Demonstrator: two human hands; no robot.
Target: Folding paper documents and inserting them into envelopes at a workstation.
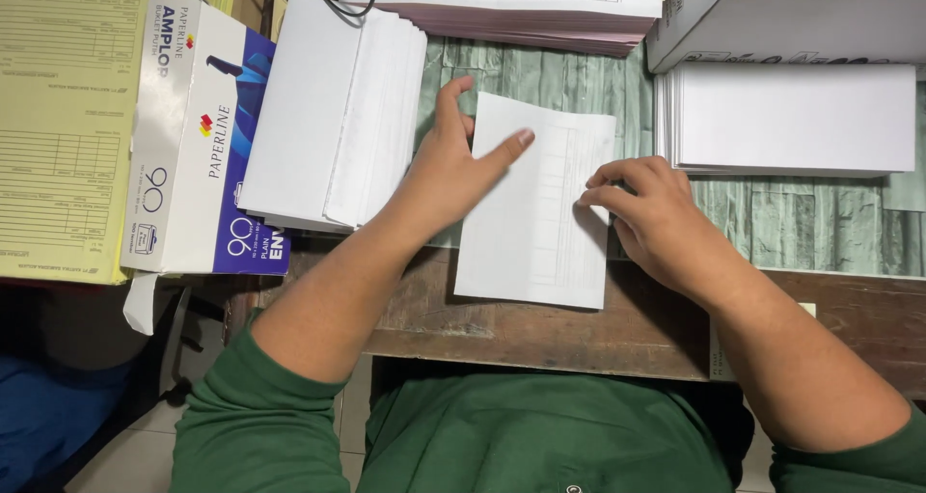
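A folded white sheet of paper (531, 223) with faint ruled lines lies on the desk in front of me. My left hand (453, 165) rests flat on the sheet's left edge, index finger stretched across its top. My right hand (646, 213) presses the sheet's right edge with bent fingertips. Neither hand lifts the paper off the desk.
A leaning stack of white envelopes (328, 117) sits left of my hand, beside a white-and-blue envelope box (198, 146) and yellow forms (63, 117). A stack of white sheets (791, 117) lies at right under a white box (791, 15). Printed forms (521, 1) are stacked at the back on the wooden desk (540, 343).
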